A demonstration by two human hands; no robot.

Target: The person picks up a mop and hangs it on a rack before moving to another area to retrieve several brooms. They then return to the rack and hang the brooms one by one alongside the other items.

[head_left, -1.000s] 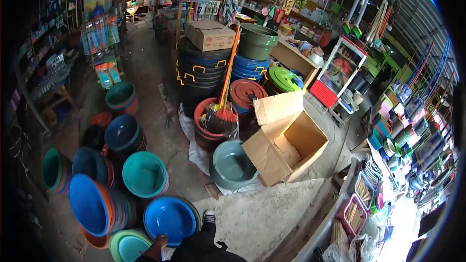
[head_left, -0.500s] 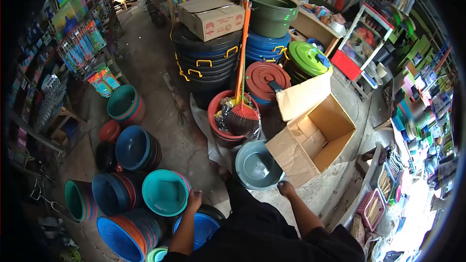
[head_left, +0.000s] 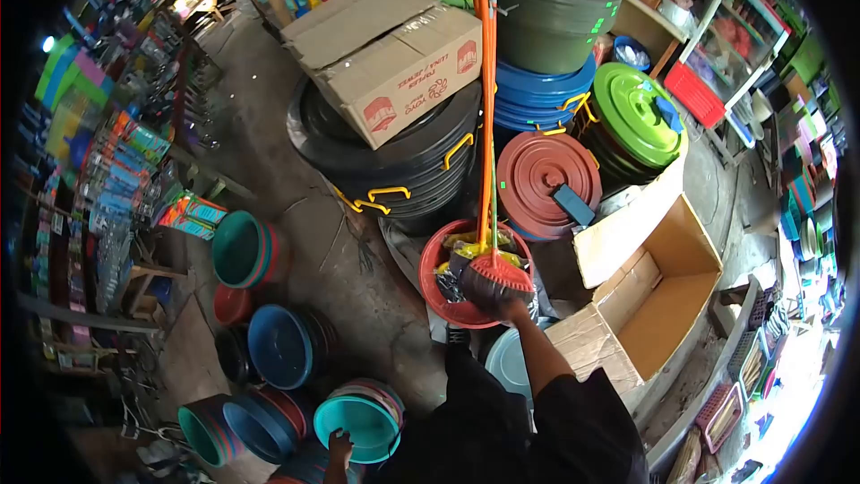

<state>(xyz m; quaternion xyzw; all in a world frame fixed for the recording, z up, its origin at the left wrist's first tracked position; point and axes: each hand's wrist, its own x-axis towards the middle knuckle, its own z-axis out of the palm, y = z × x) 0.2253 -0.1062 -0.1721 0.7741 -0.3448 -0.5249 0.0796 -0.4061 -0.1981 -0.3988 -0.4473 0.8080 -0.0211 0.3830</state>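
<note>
My right hand [head_left: 512,308] reaches forward to the rim of a red bucket [head_left: 461,315], right at the dark bristles of a broom [head_left: 495,274] with a red head. Its fingers are in shadow, so I cannot tell whether they grip anything. Long orange handles [head_left: 487,125] rise from the bucket, which also holds wrapped, shiny packets. Low on the left, my left hand [head_left: 340,445] is closed, with curled fingers, and overlaps a teal basin [head_left: 369,421] in this view. Partly behind my right forearm sits a grey basin [head_left: 507,363].
An open cardboard box [head_left: 667,305] stands right of the bucket. Behind it are a brown-red lidded bin [head_left: 546,175], a green lidded bin [head_left: 636,112] and black bins [head_left: 403,170] under a closed carton [head_left: 412,81]. Stacked blue tubs [head_left: 280,347] line the left floor.
My view has moved closer to the bins and the red bucket. My right hand has gone from beside the grey basin to the broom bristles; my left hand is lower in view.
</note>
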